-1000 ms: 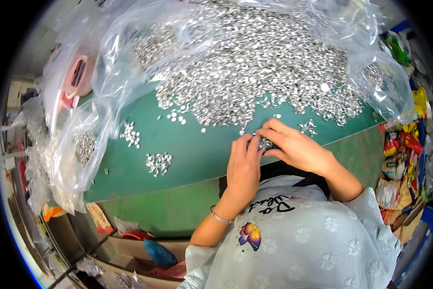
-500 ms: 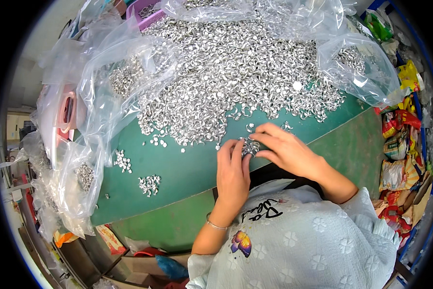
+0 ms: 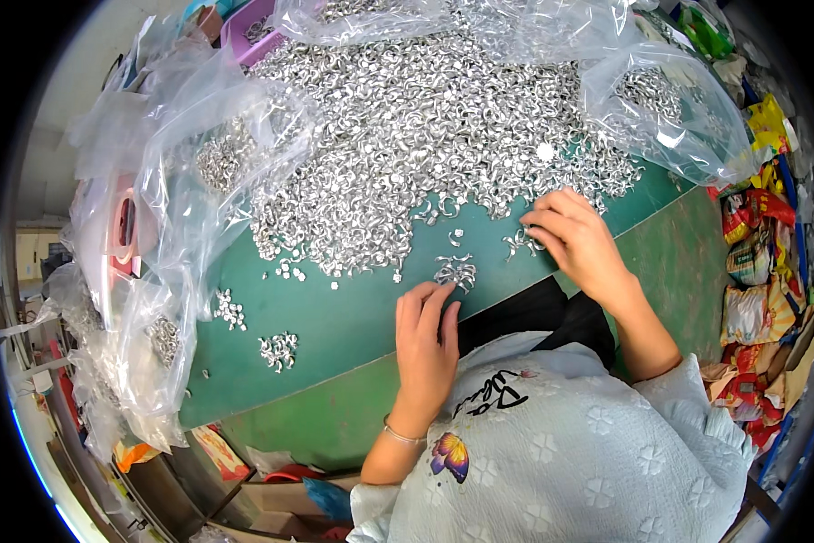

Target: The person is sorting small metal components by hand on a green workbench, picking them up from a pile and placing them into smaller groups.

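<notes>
Partly bag-veiled metal pieces [image 3: 443, 118]

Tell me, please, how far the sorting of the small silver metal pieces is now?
Done: two small clusters of silver metal pieces lie apart on the green tabletop. In hand: the left hand fingers a little cluster while the right hand touches the big heap's edge. Left: the large silver heap, nearly all.

Our hands, pressed together over a clump of metal pieces [image 3: 455, 270] a moment ago, have parted. Our left hand [image 3: 427, 335] now rests behind the clump; our right hand [image 3: 577, 237] has moved toward the big pile [image 3: 425, 118]
</notes>
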### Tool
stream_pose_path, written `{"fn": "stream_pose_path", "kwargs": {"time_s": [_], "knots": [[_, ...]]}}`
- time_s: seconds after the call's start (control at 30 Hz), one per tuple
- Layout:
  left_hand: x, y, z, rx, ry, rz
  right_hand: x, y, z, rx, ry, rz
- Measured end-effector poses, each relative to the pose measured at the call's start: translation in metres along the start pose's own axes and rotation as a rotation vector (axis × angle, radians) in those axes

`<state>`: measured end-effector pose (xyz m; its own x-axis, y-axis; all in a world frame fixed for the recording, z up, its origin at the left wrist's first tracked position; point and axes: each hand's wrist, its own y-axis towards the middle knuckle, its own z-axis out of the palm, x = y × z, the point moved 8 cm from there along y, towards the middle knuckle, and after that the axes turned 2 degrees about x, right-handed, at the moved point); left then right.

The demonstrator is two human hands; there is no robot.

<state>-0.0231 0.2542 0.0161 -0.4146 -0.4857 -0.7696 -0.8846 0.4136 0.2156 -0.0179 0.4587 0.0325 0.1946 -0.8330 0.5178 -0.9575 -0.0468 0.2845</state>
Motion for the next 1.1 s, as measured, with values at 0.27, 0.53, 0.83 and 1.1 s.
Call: {"fn": "stream_pose_path", "kwargs": {"time_s": [0.27, 0.53, 0.83, 1.1], "knots": [[0.006, -0.006, -0.003, -0.026, 0.030, -0.026, 0.002, 0.008, 0.011, 0.033, -0.051, 0.006], [0.004, -0.005, -0.003, -0.025, 0.025, -0.038, 0.053, 0.079, 0.023, -0.013, 0.264, -0.147], [0.009, -0.001, 0.007, 0.026, 0.138, -0.050, -0.006, 0.017, -0.003, 0.243, 0.091, 0.126], [0.005, 0.010, 0.019, 0.098, 0.031, -0.029, 0.018, -0.008, 0.035, 0.253, 0.115, 0.175]]}}
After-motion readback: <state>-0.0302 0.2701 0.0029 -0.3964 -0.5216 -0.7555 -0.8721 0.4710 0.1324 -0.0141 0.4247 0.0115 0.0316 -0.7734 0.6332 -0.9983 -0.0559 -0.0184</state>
